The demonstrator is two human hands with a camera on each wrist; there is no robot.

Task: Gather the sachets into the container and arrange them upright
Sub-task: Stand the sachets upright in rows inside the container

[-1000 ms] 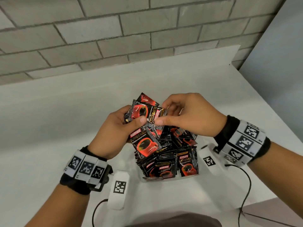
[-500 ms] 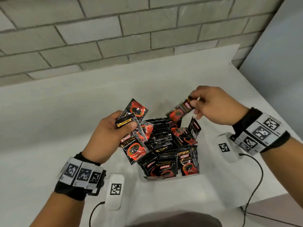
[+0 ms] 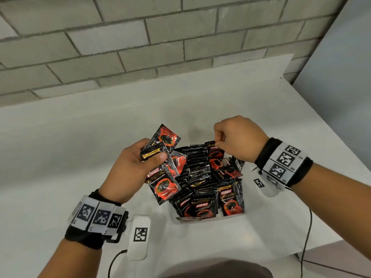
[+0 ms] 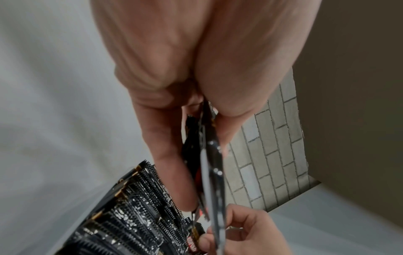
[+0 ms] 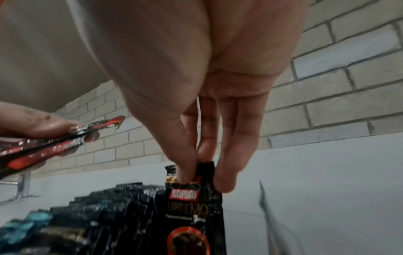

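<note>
Several black-and-red coffee sachets [image 3: 198,171] stand packed in rows in a clear container [image 3: 220,216] on the white table. My left hand [image 3: 154,155] hovers just left of the container and grips a fanned bunch of sachets [image 3: 164,183] between thumb and fingers. The left wrist view shows that bunch [image 4: 209,172] edge-on. My right hand [image 3: 218,142] is over the container's far end and pinches the top edge of one upright sachet [image 3: 215,150]. In the right wrist view its thumb and fingers [image 5: 187,165] hold the crimped top of that sachet [image 5: 191,215], which stands against the row.
A grey brick wall [image 3: 160,47] rises behind the table [image 3: 60,147]. White tagged units with cables lie by each wrist [image 3: 140,233] [image 3: 265,187]. The table edge runs along the right, beside a grey panel [image 3: 341,77].
My right hand drew one sachet out of the left hand's bunch, swung it right, then lowered it into the container's far end. The left hand eased back left with its bunch.
</note>
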